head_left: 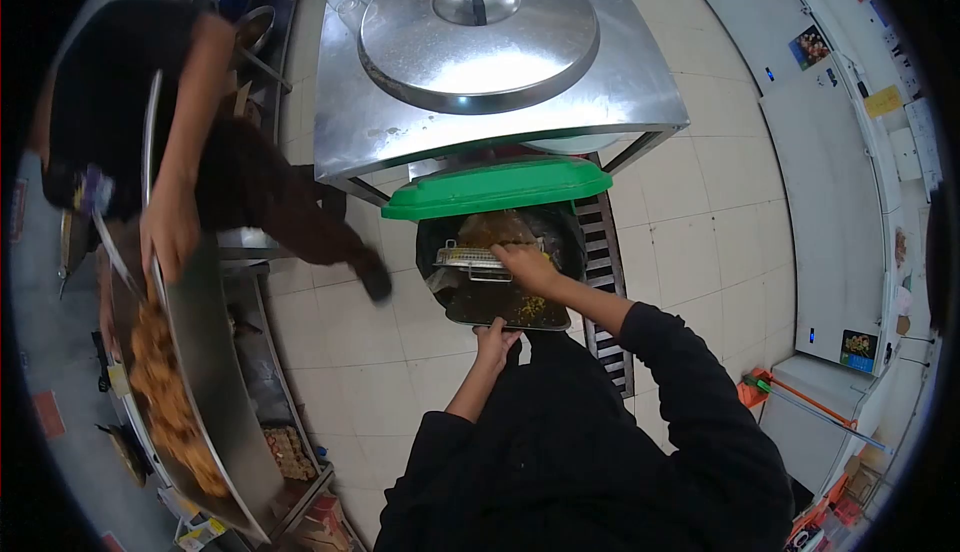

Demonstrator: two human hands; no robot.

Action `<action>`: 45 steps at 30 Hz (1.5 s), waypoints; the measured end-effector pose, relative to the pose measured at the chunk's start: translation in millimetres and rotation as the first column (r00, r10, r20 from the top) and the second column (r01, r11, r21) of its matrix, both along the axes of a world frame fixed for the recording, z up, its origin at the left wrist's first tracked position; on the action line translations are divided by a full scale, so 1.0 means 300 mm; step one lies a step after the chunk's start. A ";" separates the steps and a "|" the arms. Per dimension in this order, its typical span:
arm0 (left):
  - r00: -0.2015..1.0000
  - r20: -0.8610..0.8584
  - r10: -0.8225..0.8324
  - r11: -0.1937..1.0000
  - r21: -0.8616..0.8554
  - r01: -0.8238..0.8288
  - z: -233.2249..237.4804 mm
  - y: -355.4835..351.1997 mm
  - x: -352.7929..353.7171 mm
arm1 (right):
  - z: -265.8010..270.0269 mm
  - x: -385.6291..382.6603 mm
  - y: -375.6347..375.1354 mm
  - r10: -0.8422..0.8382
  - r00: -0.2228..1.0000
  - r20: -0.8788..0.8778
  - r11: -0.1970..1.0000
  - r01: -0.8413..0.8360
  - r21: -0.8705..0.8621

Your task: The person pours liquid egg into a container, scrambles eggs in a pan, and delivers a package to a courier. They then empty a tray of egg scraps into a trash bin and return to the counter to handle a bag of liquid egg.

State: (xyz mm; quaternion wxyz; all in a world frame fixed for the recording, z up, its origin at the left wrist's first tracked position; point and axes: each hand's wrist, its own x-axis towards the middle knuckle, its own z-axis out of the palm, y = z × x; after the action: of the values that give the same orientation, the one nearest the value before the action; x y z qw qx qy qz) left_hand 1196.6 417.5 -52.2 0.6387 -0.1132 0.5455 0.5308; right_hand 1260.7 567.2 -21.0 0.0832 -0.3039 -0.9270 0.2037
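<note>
1. Left hand [496, 340]: fingers clamped on the near edge of the dark tray [505, 307], which is over the black bin [565, 237].
2. Right hand [525, 267]: fingers curled on the tray's scraps, likely scraping; can't tell whether they hold anything.
3. Next needs the tray tilted binward.
4. Count: one tray, one wire rack [468, 257], one bin, one green lid [495, 187].

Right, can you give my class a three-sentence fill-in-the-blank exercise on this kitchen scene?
1. The bin lid above the dark tray is ____.
2. The left hand grips the tray's near edge, and the right hand reaches over it from a ____ sleeve.
3. On the steel table lies a large ____ metal lid.
Missing words: green; black; round.
</note>
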 end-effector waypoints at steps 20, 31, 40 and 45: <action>0.990 -0.123 0.067 0.994 -0.075 -0.076 0.000 0.063 -0.011 | 0.279 0.082 -0.011 0.139 0.988 0.074 0.990 -0.141 0.023; 0.992 -0.117 0.054 0.989 -0.134 -0.069 -0.047 0.031 -0.029 | 0.071 0.122 0.088 0.002 0.997 0.076 1.000 0.000 -0.021; 0.957 -0.255 0.138 0.967 -0.175 -0.186 -0.016 0.066 -0.016 | 0.471 0.092 0.016 0.104 0.986 0.133 0.992 -0.093 -0.085; 0.950 -0.271 0.153 0.965 -0.166 -0.203 -0.003 0.077 -0.035 | 0.300 0.104 -0.047 0.133 0.982 0.133 0.984 -0.147 0.096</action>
State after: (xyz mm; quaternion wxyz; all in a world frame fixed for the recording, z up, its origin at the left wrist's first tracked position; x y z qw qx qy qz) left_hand 1186.1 440.6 -53.2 0.4983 -0.1534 0.6595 0.5415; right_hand 1291.8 553.2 68.8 0.0257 -0.2453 -0.9589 0.1400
